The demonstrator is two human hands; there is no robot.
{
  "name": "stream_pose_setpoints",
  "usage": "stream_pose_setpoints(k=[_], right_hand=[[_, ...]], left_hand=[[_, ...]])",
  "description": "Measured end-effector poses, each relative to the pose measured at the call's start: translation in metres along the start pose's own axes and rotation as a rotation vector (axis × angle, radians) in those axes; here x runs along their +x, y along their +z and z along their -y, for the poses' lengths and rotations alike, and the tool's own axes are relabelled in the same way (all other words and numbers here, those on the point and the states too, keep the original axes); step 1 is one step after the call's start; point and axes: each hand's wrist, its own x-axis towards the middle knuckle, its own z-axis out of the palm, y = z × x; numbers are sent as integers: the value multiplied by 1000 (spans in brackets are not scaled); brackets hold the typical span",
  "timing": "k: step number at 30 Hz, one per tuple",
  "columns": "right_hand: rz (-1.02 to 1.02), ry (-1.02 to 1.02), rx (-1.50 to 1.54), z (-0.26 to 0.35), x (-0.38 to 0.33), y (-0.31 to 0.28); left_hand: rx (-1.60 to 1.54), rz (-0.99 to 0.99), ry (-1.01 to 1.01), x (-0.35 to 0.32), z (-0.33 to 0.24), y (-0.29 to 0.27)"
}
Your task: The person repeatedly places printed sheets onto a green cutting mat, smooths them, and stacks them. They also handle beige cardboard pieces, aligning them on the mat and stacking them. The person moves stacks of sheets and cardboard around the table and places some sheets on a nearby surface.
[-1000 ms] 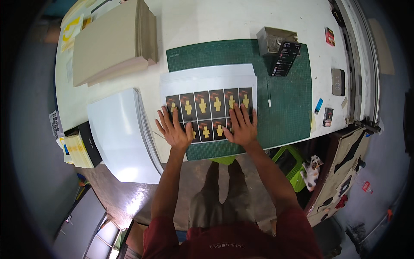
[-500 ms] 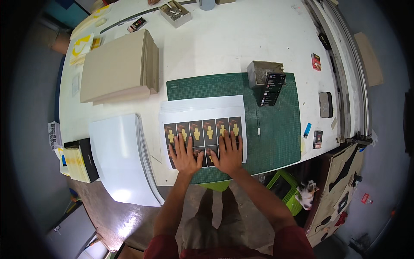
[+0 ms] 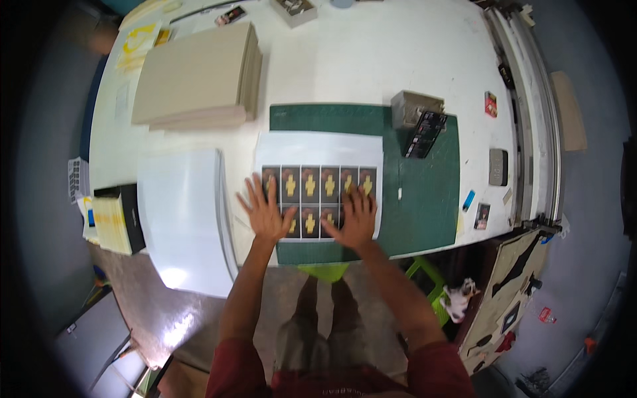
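Note:
A white sheet printed with dark panels and yellow cross-shaped figures (image 3: 310, 186) lies on top of other white sheets, partly over a green cutting mat (image 3: 424, 205). My left hand (image 3: 267, 215) rests with spread fingers across the left edge of the printed sheet. Over its lower right part my right hand (image 3: 357, 219) lies flat, fingers apart, covering some of the panels. Neither hand holds anything. A stack of glossy white sheets (image 3: 182, 219) is to the left of my left hand, overhanging the table's near edge.
Behind the sheets stands a stack of greyish-brown boards (image 3: 192, 73). A phone (image 3: 425, 134) leans on a small open box (image 3: 406, 109) on the mat. A blue lighter (image 3: 469, 199) and small packs lie at right. Below the table, a cat (image 3: 459, 300) sits beside a green crate (image 3: 421, 282).
My left hand has shifted left to the printed sheet's edge, its fingers spreading wider. My right hand stays on the sheet's right part. The whole view has shifted slightly.

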Motion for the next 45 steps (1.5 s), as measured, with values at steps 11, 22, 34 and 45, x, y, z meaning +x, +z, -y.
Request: stream_pose_setpoints(k=[11, 22, 34, 45], right_hand=[[5, -7, -201, 12, -4, 19], [-56, 0, 24, 20, -7, 28], [-66, -119, -95, -23, -33, 45], [-15, -125, -81, -4, -44, 43]], left_hand=[[-51, -18, -64, -18, 14, -1], [-137, -260, 81, -37, -11, 24], [-159, -111, 82, -30, 8, 8], [-214, -211, 1, -42, 41, 28]])
